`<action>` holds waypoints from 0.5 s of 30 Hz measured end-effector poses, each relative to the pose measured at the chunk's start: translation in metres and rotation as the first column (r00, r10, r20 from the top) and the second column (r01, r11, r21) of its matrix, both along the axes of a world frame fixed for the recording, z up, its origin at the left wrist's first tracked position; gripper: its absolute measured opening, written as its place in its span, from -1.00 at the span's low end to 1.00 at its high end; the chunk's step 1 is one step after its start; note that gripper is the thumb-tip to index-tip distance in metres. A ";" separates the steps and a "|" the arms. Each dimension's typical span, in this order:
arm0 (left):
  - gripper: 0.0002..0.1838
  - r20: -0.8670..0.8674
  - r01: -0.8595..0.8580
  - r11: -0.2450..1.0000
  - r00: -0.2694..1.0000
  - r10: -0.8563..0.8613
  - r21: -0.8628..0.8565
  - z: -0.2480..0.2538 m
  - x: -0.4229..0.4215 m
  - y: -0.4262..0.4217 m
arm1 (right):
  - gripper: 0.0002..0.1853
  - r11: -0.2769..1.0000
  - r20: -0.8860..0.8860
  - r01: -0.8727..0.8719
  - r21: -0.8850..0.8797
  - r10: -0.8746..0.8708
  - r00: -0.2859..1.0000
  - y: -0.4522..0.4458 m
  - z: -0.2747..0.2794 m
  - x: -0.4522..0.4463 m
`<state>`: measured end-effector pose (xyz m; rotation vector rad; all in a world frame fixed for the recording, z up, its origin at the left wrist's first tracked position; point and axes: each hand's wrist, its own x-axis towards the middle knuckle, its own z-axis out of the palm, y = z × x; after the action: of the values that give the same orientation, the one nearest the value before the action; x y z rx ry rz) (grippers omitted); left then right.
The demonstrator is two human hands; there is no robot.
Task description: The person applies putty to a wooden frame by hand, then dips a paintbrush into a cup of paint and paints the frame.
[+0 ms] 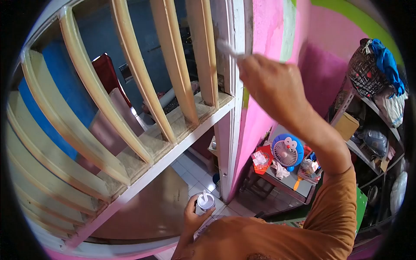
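Note:
My right hand [271,82] is raised, its fingers wrapped round a paintbrush [229,48]. The pale, blurred brush points left toward the white door frame [237,34]; I cannot tell whether its bristles touch the wood. Low in the middle, my left hand [195,216] grips a small paint can [206,201] from the side. White paint shows inside the can, and a whitish piece stands up at its inner edge. Beside the frame, cream slats [162,65] rise from a white crossbar [190,130] with dusty-looking gaps between them.
A pink wall [266,47] runs right of the frame. Below it, a table [294,190] bears a blue fan [287,150], a red tray [261,159] and an orange-handled item [297,183]. Shelving with bags [368,67] stands at far right. A brown panel [143,208] lies below the crossbar.

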<state>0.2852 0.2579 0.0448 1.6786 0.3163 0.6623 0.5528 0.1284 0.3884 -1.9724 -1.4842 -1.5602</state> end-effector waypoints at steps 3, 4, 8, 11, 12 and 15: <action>-0.35 -0.022 -0.035 0.999 0.999 0.035 0.028 0.005 -0.004 -0.001 | -0.89 0.994 -0.047 0.043 -0.103 -0.048 0.998 0.000 -0.014 -0.003; -0.34 -0.016 -0.025 0.999 1.000 0.025 0.024 -0.001 -0.004 0.002 | -0.90 0.999 -0.021 0.005 -0.047 -0.006 1.000 -0.001 -0.010 0.001; -0.32 -0.073 -0.032 0.998 0.997 0.035 0.048 0.005 -0.007 0.001 | -0.89 0.990 0.131 -0.031 0.137 0.013 0.991 0.001 0.030 0.008; -0.31 -0.074 -0.030 0.998 0.997 0.034 0.063 -0.004 -0.008 0.001 | -0.87 0.983 0.234 -0.046 0.179 0.003 0.972 0.002 0.037 0.014; -0.31 -0.046 -0.029 0.999 0.998 0.031 0.042 -0.008 -0.007 0.001 | -0.85 0.993 0.167 0.001 0.116 -0.020 0.986 -0.001 0.028 0.008; -0.30 0.007 -0.021 0.999 1.000 0.021 0.032 -0.013 -0.008 0.002 | -0.81 0.992 0.088 0.085 -0.089 -0.077 0.993 -0.005 -0.005 -0.003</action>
<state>0.2772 0.2596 0.0319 1.7055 0.3204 0.6920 0.5501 0.1237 0.3835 -2.0654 -1.5539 -1.6554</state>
